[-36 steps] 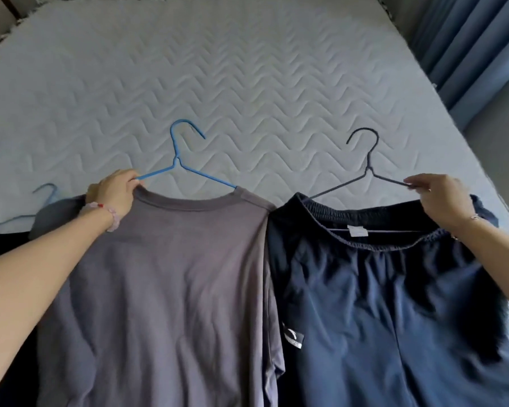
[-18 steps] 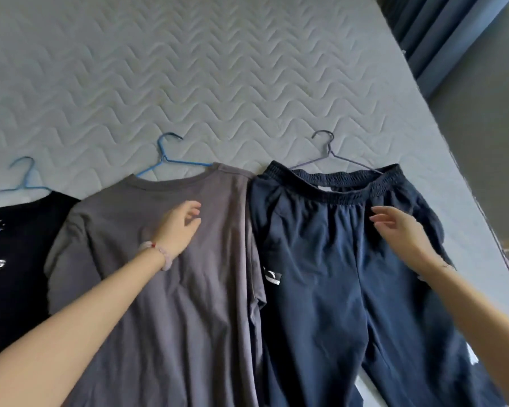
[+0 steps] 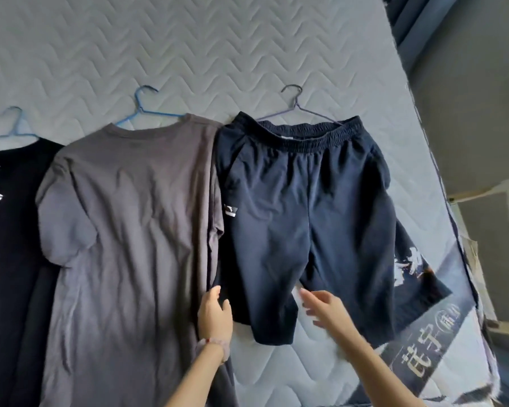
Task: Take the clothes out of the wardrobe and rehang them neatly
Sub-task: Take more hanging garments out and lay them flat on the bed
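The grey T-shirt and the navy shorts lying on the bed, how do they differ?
The grey T-shirt is plain and runs past the bottom of the view; the navy shorts bear a small white logo patch and end well within it. The T-shirt is on a bright blue hanger, the shorts on a darker hanger. Both lie flat, side by side, on the quilted mattress, hooks pointing away from the person.
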Demonstrator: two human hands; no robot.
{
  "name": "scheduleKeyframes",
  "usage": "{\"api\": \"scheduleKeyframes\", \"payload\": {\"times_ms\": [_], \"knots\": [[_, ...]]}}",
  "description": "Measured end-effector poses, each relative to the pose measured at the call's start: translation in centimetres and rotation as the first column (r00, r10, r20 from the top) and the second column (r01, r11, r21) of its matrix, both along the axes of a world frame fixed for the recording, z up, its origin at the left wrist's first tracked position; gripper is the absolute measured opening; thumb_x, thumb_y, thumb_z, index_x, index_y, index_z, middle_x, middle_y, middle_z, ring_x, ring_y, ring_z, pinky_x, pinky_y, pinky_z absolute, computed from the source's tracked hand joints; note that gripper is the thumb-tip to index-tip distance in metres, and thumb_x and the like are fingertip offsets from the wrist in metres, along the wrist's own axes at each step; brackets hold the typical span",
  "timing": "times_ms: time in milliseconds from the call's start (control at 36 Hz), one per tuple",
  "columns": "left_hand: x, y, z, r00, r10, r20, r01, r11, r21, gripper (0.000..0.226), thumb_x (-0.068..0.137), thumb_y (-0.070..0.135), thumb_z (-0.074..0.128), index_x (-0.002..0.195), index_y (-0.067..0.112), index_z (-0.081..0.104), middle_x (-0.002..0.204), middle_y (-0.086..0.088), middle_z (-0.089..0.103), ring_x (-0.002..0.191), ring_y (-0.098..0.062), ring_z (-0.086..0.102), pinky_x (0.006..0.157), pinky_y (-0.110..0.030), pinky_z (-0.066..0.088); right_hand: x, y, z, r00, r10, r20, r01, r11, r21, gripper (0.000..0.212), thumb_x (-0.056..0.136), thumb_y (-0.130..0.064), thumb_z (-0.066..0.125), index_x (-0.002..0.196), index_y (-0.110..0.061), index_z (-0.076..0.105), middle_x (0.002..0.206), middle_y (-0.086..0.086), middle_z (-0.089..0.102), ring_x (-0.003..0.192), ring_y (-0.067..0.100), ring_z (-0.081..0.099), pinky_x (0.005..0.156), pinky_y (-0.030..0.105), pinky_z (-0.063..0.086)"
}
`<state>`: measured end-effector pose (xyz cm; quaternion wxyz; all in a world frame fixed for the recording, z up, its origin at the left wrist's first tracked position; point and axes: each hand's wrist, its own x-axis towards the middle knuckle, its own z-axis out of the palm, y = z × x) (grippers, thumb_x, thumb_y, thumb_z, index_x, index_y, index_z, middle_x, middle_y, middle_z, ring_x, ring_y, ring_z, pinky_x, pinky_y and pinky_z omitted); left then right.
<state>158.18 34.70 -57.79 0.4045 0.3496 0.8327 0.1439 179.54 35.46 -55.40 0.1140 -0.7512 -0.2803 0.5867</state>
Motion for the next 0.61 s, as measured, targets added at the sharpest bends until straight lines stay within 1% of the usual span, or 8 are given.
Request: {"api": "scheduleKeyframes", "payload": {"times_ms": [83,194,250,361,444,500,556,611], "knots": [[0.8,-1.3,-0.2,0.994,-0.012,-0.104,0.010,1.000,-0.020,0.044,0.090,0.005,0.055,0.134,0.002,0.049,0.139,-0.013,0.050,0.129,-0.029,0.047,0.107,-0.036,0.036,-1.8,-1.1,-0.1,0.993,0.089,-0.071,-0.093,0.994,-0.049,0.039,0.076,-0.056,0.063,0.087,-0.019,0.066,0.090,0.000,0.069,0.085,0.016,0.064,0.073,0.029,0.048],[1.6,-0.7,-0.4,0.964,0.093,-0.250,-0.106,0.993,-0.041,0.047,0.083,0.009,0.066,0.126,-0.004,0.052,0.131,-0.024,0.046,0.118,-0.041,0.048,0.098,-0.044,0.039,-2.8,-0.4,-0.4,0.990,0.144,-0.002,-0.144,0.989,0.021,0.034,0.076,-0.048,0.067,0.091,-0.020,0.055,0.090,-0.006,0.064,0.082,0.008,0.061,0.069,0.026,0.046],[1.2,0.0,-0.3,0.963,0.096,-0.251,-0.122,0.989,-0.090,0.048,0.084,0.014,0.066,0.126,-0.004,0.051,0.131,-0.025,0.047,0.118,-0.041,0.048,0.099,-0.043,0.038,-3.0,-0.1,-1.0,0.985,0.169,0.047,-0.171,0.984,0.050,0.036,0.075,-0.047,0.066,0.099,-0.023,0.052,0.093,-0.008,0.061,0.085,0.010,0.060,0.064,0.024,0.044],[-0.3,1.3,-0.9,0.982,0.080,-0.172,-0.106,0.983,-0.148,0.045,0.087,0.027,0.064,0.124,0.003,0.053,0.128,-0.019,0.054,0.118,-0.036,0.052,0.095,-0.039,0.043,-3.5,0.3,-2.2,0.966,0.232,0.111,-0.246,0.959,0.137,0.020,0.082,-0.033,0.060,0.078,-0.016,0.049,0.065,-0.002,0.042,0.058,0.010,0.042,0.050,0.020,0.032],[-1.3,1.8,-1.2,0.987,0.122,-0.108,-0.136,0.982,-0.127,0.018,0.090,0.023,0.061,0.093,0.006,0.058,0.104,-0.019,0.066,0.099,-0.037,0.060,0.083,-0.036,0.047,-3.2,0.4,-3.5,0.982,0.163,0.099,-0.178,0.969,0.174,0.028,0.083,-0.028,0.060,0.068,-0.010,0.046,0.060,0.000,0.042,0.057,0.011,0.038,0.055,0.027,0.033],[-1.8,1.7,-1.1,0.982,0.152,-0.112,-0.161,0.984,-0.081,0.028,0.091,0.019,0.059,0.067,0.012,0.047,0.079,-0.017,0.061,0.081,-0.038,0.056,0.070,-0.033,0.040,-2.9,0.1,-4.0,0.997,0.057,0.044,-0.065,0.980,0.188,0.028,0.086,-0.024,0.059,0.068,-0.006,0.048,0.061,-0.001,0.046,0.061,0.012,0.040,0.058,0.030,0.034],[-2.2,1.3,-0.3,0.975,0.181,-0.129,-0.184,0.983,-0.015,0.033,0.091,0.016,0.059,0.062,0.013,0.045,0.064,-0.012,0.052,0.069,-0.033,0.046,0.062,-0.031,0.033,-2.2,-0.4,-4.1,0.999,-0.022,0.032,0.015,0.980,0.199,0.028,0.090,-0.020,0.056,0.069,-0.004,0.045,0.063,0.000,0.047,0.063,0.013,0.039,0.060,0.031,0.034],[-2.6,0.7,0.7,0.969,0.211,-0.131,-0.207,0.977,0.042,0.027,0.090,0.016,0.060,0.066,0.010,0.051,0.059,-0.009,0.051,0.066,-0.031,0.046,0.061,-0.031,0.038,-1.5,-0.6,-3.6,0.996,-0.044,0.075,0.026,0.973,0.231,0.034,0.092,-0.017,0.053,0.065,-0.007,0.036,0.061,0.000,0.039,0.060,0.014,0.034,0.058,0.032,0.030]]}}
